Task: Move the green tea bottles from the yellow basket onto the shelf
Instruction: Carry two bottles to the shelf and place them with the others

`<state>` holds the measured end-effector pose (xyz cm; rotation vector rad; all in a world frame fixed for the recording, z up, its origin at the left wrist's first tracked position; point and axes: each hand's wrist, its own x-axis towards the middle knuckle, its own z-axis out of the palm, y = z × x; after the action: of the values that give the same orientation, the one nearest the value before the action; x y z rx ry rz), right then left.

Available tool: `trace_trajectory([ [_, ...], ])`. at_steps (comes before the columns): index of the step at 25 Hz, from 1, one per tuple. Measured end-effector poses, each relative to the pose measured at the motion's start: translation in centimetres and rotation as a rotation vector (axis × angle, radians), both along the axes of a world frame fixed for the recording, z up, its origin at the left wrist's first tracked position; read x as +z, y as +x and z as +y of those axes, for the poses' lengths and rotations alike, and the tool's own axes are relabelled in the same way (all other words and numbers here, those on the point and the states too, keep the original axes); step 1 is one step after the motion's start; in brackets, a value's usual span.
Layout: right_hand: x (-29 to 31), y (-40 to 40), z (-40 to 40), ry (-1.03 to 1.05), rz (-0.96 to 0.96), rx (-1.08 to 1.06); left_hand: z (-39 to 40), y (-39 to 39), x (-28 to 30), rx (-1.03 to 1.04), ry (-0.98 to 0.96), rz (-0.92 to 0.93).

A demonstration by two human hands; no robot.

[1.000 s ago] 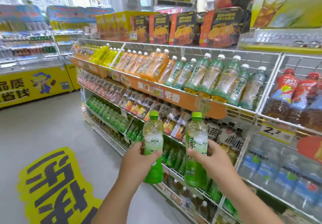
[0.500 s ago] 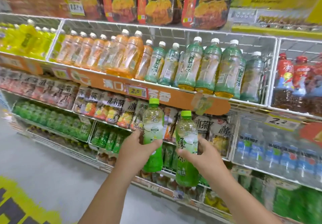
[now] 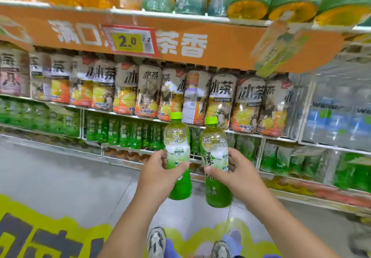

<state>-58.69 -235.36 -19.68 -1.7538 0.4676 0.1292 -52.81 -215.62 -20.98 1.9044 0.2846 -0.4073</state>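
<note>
Mid-frame: my left hand (image 3: 158, 174) is wrapped round one bottle (image 3: 177, 157), my right hand (image 3: 233, 172) round another (image 3: 215, 163), both upright, side by side, in the air before the shelf (image 3: 140, 150). Neither placed yet. Basket out of view; remaining count unknown.

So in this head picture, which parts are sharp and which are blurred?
Head view: the two green tea bottles, left and right, and both hands are fairly sharp; the orange shelf banner and the top bottles smear toward the edges, with wide-angle bending.
</note>
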Motion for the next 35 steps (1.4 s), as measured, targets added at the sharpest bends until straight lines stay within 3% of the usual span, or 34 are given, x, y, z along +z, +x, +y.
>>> trace_trajectory([
  [7, -16.4, 2.4, 1.7, 0.016, 0.063, -0.137, -0.7, 4.5, -16.9, 0.014, 0.031, 0.072],
  [13, -25.9, 7.9, -1.0, 0.013, 0.053, -0.245, -2.6, 9.7, -26.7, -0.009, 0.096, 0.000],
  [20, -32.0, 15.5, -2.7, -0.022, 0.012, -0.329, -6.3, 15.8, -31.1, -0.048, 0.271, -0.157],
  [26, -34.8, 20.1, -4.9, -0.031, 0.027, -0.277, -9.1, 21.1, -32.9, -0.060, 0.350, -0.209],
  [28, -36.0, 21.3, -5.2, -0.043, 0.033, -0.303, -10.1, 22.1, -34.2, -0.153, 0.460, -0.243],
  [30, -37.2, 22.3, -5.3, -0.086, 0.045, -0.329, -10.7, 23.1, -35.9, -0.221, 0.549, -0.212],
  [35, -38.7, 23.3, -4.8, -0.219, 0.016, -0.341, -11.6, 23.8, -37.0, -0.285, 0.553, -0.193],
])
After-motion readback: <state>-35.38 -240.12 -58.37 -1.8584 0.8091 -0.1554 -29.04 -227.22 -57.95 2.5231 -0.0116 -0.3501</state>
